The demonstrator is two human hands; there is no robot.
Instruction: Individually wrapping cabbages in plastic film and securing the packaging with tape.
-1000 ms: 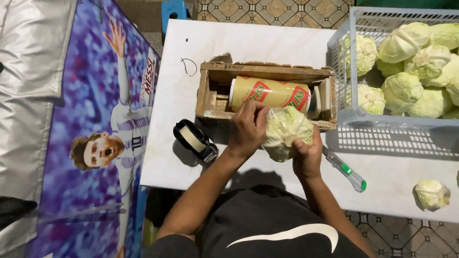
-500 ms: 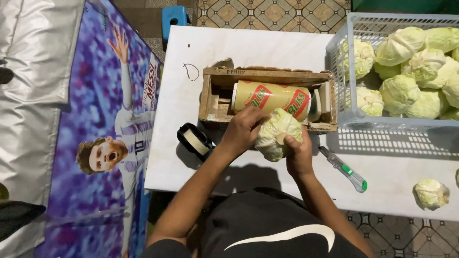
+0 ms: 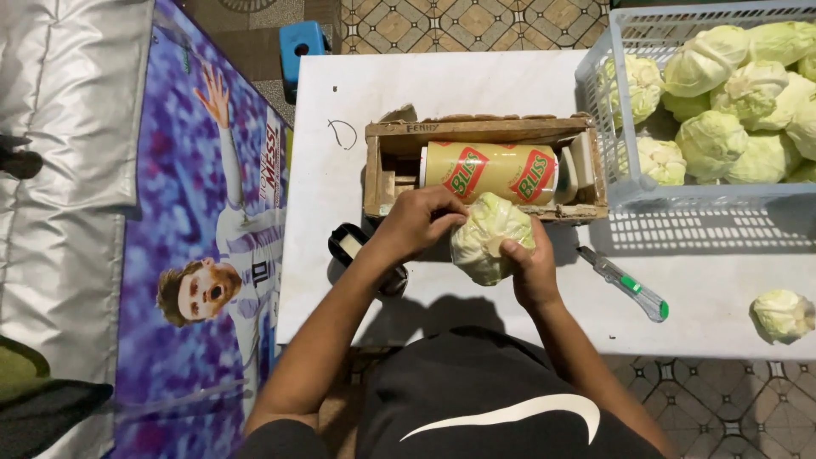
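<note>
Pale-green cabbage (image 3: 486, 240) gripped by left hand (image 3: 418, 223) and right hand (image 3: 531, 270), yellow roll (image 3: 489, 172) with red diamond labels in wooden box (image 3: 378, 174) just behind

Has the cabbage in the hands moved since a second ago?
Yes. The cabbage has shifted slightly left along the wooden box, away from the green-handled cutter, held by both the left hand and right hand.
</note>
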